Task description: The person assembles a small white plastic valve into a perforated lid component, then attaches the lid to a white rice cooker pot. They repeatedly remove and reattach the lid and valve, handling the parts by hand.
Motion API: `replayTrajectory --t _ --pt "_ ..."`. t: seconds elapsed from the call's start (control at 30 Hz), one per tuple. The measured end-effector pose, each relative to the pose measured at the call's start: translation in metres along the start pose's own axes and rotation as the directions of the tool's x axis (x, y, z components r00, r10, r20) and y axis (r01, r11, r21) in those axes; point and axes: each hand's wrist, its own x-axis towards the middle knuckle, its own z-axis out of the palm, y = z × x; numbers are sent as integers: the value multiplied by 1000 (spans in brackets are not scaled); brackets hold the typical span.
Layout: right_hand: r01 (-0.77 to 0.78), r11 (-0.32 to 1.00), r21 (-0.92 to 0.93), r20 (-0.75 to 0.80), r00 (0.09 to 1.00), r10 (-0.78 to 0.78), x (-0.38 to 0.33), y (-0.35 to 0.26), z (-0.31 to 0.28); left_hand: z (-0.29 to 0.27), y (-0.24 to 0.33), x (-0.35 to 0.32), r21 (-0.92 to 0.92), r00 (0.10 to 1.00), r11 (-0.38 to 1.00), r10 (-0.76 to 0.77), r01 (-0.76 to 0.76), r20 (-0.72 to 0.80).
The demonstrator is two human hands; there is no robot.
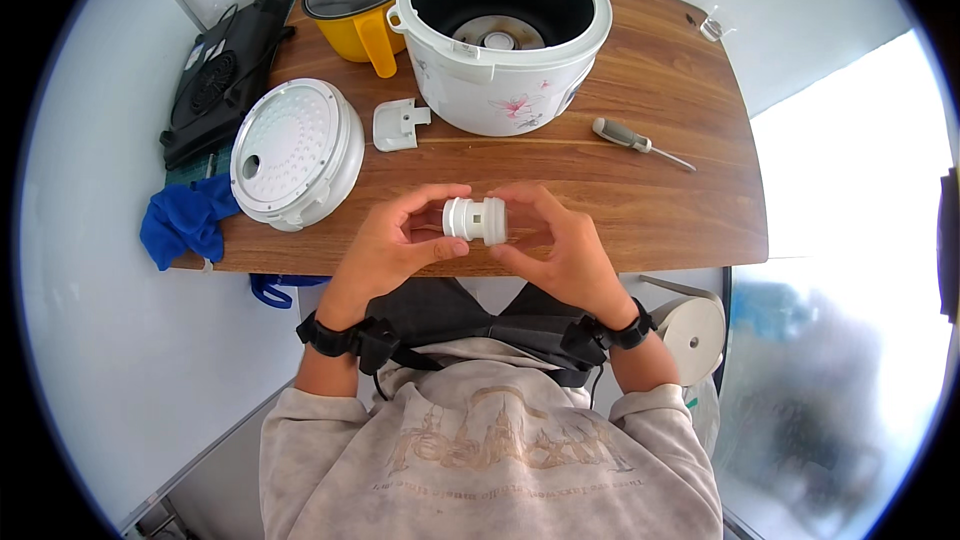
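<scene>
Between both hands, over the near edge of the table, is a small white ribbed plastic cylinder (pixel 476 221) with a square opening in its side. My left hand (pixel 402 237) pinches its left end with thumb and fingers. The right end is gripped by my right hand (pixel 556 243). Beyond them stands a white rice cooker body (pixel 520 90) with pink flowers, its top uncovered and a round heating plate visible inside. Its round white lid (pixel 297 152) lies to the left. A small white plastic bracket (pixel 396 126) rests between lid and cooker.
A grey-handled screwdriver (pixel 640 143) lies at the right on the wooden table (pixel 660 210). Back left are a yellow pot (pixel 345 35) with a glass lid and a black device with a fan grille (pixel 213 85). A blue cloth (pixel 188 222) hangs over the left edge.
</scene>
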Motion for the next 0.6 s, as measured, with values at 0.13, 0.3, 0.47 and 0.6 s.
replayTrajectory --t 0.13,0.3,0.47,0.6 --pt "39 999 -14 3 999 -39 -1 3 3 2 5 1 -35 998 998 -57 58 17" --pt "32 999 -7 4 999 -32 -3 1 2 4 7 0 9 997 997 -75 75 4" --pt "75 997 8 -49 996 -74 -5 4 3 8 11 0 51 999 998 -39 38 8" --pt "127 991 -49 -84 988 -131 -8 -1 4 9 8 0 6 999 999 -34 34 28"
